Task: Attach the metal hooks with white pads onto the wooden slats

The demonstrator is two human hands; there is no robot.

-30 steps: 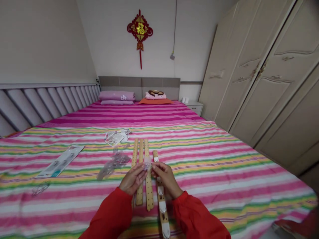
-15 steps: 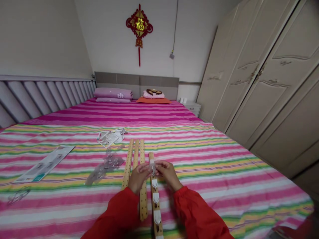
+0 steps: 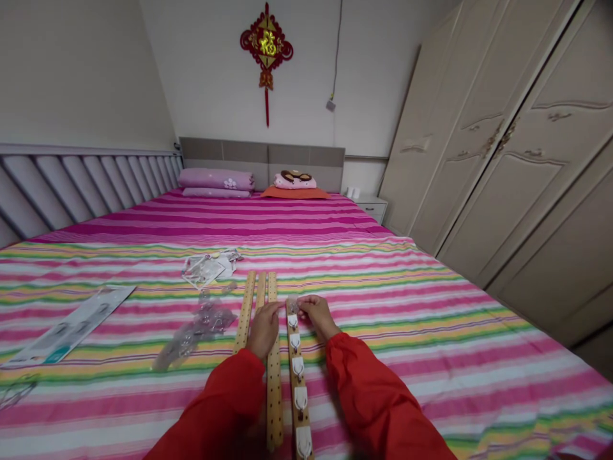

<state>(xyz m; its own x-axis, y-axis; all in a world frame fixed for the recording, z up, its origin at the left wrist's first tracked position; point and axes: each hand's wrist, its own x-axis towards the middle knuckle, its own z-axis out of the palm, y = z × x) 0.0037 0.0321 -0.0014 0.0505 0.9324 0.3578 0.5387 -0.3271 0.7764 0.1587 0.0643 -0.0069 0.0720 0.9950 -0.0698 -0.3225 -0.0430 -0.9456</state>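
Four pale wooden strips drilled with rows of holes lie side by side on the pink, green and yellow striped bedspread (image 3: 431,332), running away from the person. Three of them are the bare strips (image 3: 246,310), and the fourth, the right-hand strip (image 3: 292,354), carries a row of small white hooks (image 3: 298,365). Both red-sleeved arms reach to its far end, where a small clear plastic hook (image 3: 292,306) sits on the wood. The left hand (image 3: 263,329) lies over the bare strips, fingers drawn close together, tips pinched on that clear hook. The right hand (image 3: 318,314) is curled narrow, its fingertips gripping the same piece from the other side. Crumpled clear plastic wrappers (image 3: 201,326) lie just left of the strips, and a long printed card pack (image 3: 67,329) lies further left.
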